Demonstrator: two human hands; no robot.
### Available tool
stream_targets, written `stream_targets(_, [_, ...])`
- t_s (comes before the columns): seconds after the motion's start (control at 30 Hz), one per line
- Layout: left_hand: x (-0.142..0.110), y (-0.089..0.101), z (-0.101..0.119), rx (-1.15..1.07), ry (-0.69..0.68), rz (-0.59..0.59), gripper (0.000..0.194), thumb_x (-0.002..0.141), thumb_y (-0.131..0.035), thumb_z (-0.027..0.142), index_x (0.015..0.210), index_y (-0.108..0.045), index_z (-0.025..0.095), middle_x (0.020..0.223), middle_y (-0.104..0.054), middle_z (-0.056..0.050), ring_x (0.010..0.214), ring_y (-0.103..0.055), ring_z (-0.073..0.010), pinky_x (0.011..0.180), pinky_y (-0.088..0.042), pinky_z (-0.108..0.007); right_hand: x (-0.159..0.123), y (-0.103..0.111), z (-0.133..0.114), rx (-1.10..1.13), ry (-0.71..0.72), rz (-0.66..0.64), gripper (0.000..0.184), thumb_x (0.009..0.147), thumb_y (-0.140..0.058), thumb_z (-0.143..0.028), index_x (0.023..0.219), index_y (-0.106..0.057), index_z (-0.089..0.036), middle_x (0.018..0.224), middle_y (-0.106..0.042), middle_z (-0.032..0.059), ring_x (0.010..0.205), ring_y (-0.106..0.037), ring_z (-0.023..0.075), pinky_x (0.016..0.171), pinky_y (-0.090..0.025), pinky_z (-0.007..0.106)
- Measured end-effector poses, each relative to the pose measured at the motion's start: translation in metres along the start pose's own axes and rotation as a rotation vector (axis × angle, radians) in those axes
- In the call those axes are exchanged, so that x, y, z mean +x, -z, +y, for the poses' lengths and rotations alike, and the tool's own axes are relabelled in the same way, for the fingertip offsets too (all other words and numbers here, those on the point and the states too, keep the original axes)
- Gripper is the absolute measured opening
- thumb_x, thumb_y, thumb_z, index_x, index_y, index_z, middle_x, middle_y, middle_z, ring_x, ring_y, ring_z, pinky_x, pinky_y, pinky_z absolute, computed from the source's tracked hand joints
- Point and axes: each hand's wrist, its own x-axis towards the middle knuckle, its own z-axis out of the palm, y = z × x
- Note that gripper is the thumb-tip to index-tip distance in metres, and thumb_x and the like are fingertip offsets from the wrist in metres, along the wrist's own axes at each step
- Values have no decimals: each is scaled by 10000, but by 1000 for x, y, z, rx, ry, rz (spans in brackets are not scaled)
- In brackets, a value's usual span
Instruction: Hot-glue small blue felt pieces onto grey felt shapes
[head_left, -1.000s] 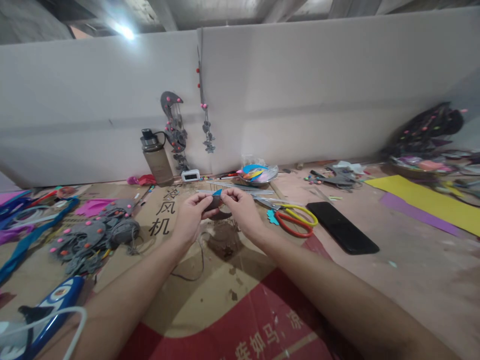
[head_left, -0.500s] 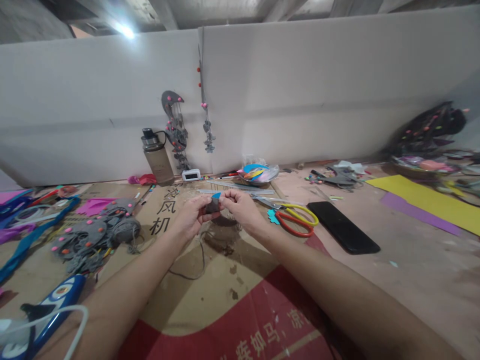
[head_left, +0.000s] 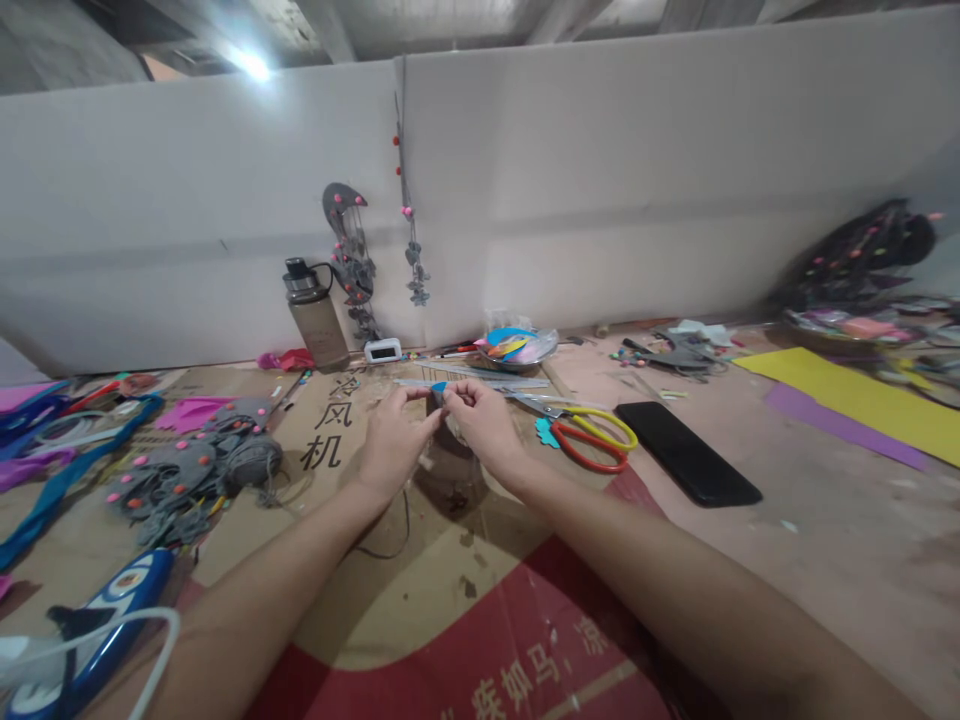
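In front of me, above the cardboard [head_left: 375, 600], my hands meet around a small grey piece [head_left: 432, 404] with a bit of blue material [head_left: 439, 388] at its top. My left hand [head_left: 397, 435] has its thumb and index finger closed on the grey piece's left side. The fingers of my right hand [head_left: 484, 420] pinch the blue and grey edge from the right. Most of the piece is hidden behind the fingers. Below my left wrist, a thin grey cord [head_left: 407, 525] lies curled on the cardboard. Scissors [head_left: 589, 440] with red and yellow handles lie right of my right hand.
A black phone [head_left: 686, 455] rests to the right, near yellow sheets [head_left: 862, 390]. Grey felt pieces and yarn [head_left: 251, 460] lie left. A bottle [head_left: 319, 320], a white timer-like device [head_left: 383, 350] and a filled dish [head_left: 517, 348] stand along the back. A blue-handled tool [head_left: 124, 600] is front left.
My left hand has turned, its index finger now stretched along the top of the piece. The blue bit is more covered by my fingers, and the cord has shifted slightly.
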Motion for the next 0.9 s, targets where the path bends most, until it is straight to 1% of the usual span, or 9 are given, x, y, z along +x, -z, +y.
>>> stream_targets(0.07, [0, -1, 0, 50, -24, 34, 258, 626, -751, 262, 867, -677, 209, 918, -669, -63, 923, -597, -232, 871, -454, -367, -1, -2, 2, -48, 44, 6, 225, 751, -537, -383, 761, -601, -168, 651, -561, -19, 573, -453, 110, 549, -350, 235])
stream_targets(0.13, [0, -2, 0, 33, -4, 46, 211, 660, -718, 254, 858, -671, 203, 893, -669, -57, 891, -606, -216, 859, -453, -352, -1, -5, 5, -102, 104, 2, 231, 764, -537, -386, 774, -623, -172, 671, -577, -12, 596, -462, 117, 567, -356, 239])
stream_targets(0.23, [0, -3, 1, -97, 74, 39, 180, 692, -677, 256, 859, -659, 191, 883, -667, -56, 832, -616, -191, 726, -490, -294, -3, -7, 6, -124, 166, -36, 219, 785, -528, -371, 794, -633, -178, 715, -604, -4, 637, -488, 124, 603, -375, 245])
stream_targets(0.33, [0, -4, 1, -227, 173, 57, 190, 664, -691, 257, 830, -648, 175, 821, -663, -51, 698, -605, -159, 555, -478, -235, -5, -8, 6, -85, 209, -72, 194, 809, -504, -326, 857, -629, -186, 806, -640, 8, 722, -543, 135, 681, -412, 256])
stream_targets(0.43, [2, -5, -1, -255, 224, 52, 207, 677, -678, 289, 831, -621, 163, 727, -639, -27, 550, -558, -122, 433, -437, -206, -7, -10, 6, -37, 224, -116, 212, 832, -472, -300, 937, -624, -194, 880, -657, 20, 786, -576, 144, 737, -432, 272])
stream_targets(0.5, [3, -5, -4, -267, 234, 40, 233, 692, -668, 313, 851, -604, 155, 707, -631, -20, 503, -545, -111, 404, -435, -204, -8, -10, 6, -21, 220, -139, 227, 844, -459, -307, 961, -620, -196, 886, -656, 24, 792, -581, 146, 735, -437, 273])
stream_targets(0.67, [10, -3, -10, -394, 273, 88, 261, 679, -692, 332, 828, -582, 148, 723, -627, -18, 534, -577, -113, 476, -510, -242, -11, -10, 7, -37, 190, -143, 209, 833, -467, -307, 930, -608, -186, 846, -637, 19, 731, -554, 136, 677, -426, 259])
stream_targets(0.77, [15, -1, -8, -488, 303, 138, 256, 647, -720, 301, 782, -565, 150, 694, -616, -1, 569, -587, -108, 543, -534, -254, -13, -11, 10, -42, 186, -181, 204, 831, -462, -298, 899, -615, -181, 823, -634, 15, 728, -549, 131, 698, -426, 265])
stream_targets(0.9, [20, 3, -3, -669, 331, 179, 251, 619, -736, 221, 724, -515, 164, 582, -533, 66, 485, -504, -57, 601, -546, -260, -18, -14, 13, -42, 207, -247, 214, 836, -466, -310, 887, -634, -187, 810, -626, 12, 726, -536, 130, 685, -432, 265])
